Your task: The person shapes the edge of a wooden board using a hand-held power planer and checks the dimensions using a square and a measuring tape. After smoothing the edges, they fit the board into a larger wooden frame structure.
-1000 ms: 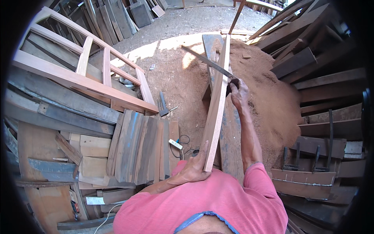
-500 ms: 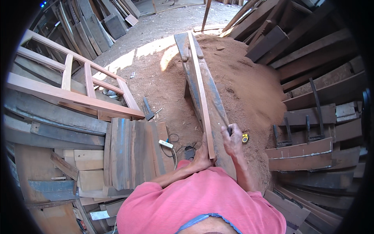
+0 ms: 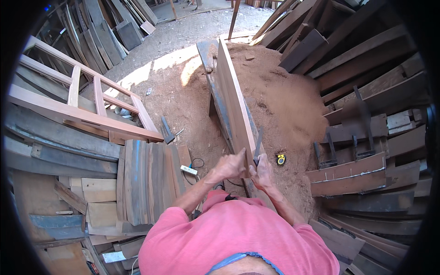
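A long reddish-brown wooden board (image 3: 234, 98) stands on its narrow edge along a worn, blue-stained bench (image 3: 214, 89). My left hand (image 3: 230, 166) is at the board's near end, fingers curled against its left side with a fingertip close to the top edge. On the other side, my right hand (image 3: 261, 173) is closed around a long, narrow dark metal tool (image 3: 259, 142), file-like in shape. Its blade points up and away from me, close to the board's right side. Whether blade and wood touch, I cannot tell.
A yellow tape measure (image 3: 281, 159) lies on sawdust to the right. A hammer (image 3: 167, 130) and a power strip (image 3: 189, 170) lie to the left, by a wooden frame (image 3: 98, 98) and stacked planks (image 3: 146, 181). Clamps (image 3: 357, 146) and leaning boards line the right.
The board has turned, so a broad side now shows. My left hand has shifted from under its end to its left side. The tool in my right hand has swung upright beside the board.
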`<move>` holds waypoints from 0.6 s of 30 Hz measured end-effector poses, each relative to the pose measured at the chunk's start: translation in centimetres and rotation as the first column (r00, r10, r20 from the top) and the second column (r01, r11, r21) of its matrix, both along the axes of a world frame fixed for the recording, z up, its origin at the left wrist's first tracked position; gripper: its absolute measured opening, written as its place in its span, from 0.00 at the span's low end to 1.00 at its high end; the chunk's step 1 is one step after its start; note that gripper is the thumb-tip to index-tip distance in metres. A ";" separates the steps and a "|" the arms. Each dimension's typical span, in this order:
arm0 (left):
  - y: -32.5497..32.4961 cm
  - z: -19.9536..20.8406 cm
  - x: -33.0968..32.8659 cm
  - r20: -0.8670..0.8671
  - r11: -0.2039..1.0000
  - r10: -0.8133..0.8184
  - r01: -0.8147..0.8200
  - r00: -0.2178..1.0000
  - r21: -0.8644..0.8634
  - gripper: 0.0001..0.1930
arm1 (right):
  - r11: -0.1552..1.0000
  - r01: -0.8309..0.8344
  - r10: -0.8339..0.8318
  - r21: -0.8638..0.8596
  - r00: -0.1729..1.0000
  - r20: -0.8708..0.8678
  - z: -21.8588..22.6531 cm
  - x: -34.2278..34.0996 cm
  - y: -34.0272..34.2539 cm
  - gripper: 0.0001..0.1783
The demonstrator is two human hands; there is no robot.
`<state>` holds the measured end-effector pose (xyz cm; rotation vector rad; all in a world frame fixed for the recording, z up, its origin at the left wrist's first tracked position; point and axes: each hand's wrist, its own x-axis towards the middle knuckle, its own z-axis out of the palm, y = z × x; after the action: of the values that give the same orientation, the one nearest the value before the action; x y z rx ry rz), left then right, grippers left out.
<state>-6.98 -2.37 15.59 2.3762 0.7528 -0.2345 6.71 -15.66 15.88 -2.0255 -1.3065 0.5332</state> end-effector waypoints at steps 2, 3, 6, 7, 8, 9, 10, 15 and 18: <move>4.0 0.5 -1.0 0.261 0.952 0.015 -0.094 0.965 0.293 0.38 | 1.000 -0.029 0.029 0.012 1.000 0.007 0.2 -0.3 0.2 0.20; 6.2 0.4 -0.7 0.397 0.911 -0.007 -0.158 0.918 0.382 0.38 | 0.998 -0.052 0.052 0.017 0.999 0.016 0.7 -0.6 0.4 0.19; 10.5 3.8 2.5 0.283 0.789 -0.191 -0.025 0.940 0.614 0.44 | 0.999 -0.044 0.044 -0.024 0.999 -0.001 1.3 -1.2 0.5 0.19; 11.8 4.0 3.7 0.232 0.733 -0.260 0.035 0.937 0.679 0.43 | 0.998 -0.038 0.037 -0.042 0.999 -0.012 1.5 -1.5 0.7 0.19; 13.4 3.3 4.9 0.175 0.667 -0.320 0.090 0.931 0.740 0.41 | 0.997 -0.033 0.033 -0.067 0.999 -0.002 1.9 -1.8 0.8 0.19; 14.8 2.0 5.7 0.113 0.593 -0.374 0.144 0.921 0.792 0.41 | 0.995 -0.029 0.030 -0.091 1.000 0.009 2.3 -1.9 0.8 0.19; 16.5 0.0 5.8 0.145 0.566 -0.438 0.147 0.887 0.811 0.34 | 0.993 -0.031 0.033 -0.112 0.999 0.020 2.5 -2.1 0.9 0.18; 14.6 1.4 10.4 -0.078 0.558 -0.622 0.511 0.779 0.654 0.19 | 0.989 0.085 -0.084 -0.124 0.996 0.008 0.8 1.1 -4.4 0.17; 12.4 2.4 13.1 -0.137 0.556 -0.708 0.666 0.693 0.497 0.19 | 0.965 0.149 -0.147 -0.215 0.989 0.029 1.9 2.9 -8.0 0.18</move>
<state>6.10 10.08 17.95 3.0884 -0.2754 -0.2788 9.66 -23.64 17.77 -2.2876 -1.1333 0.6160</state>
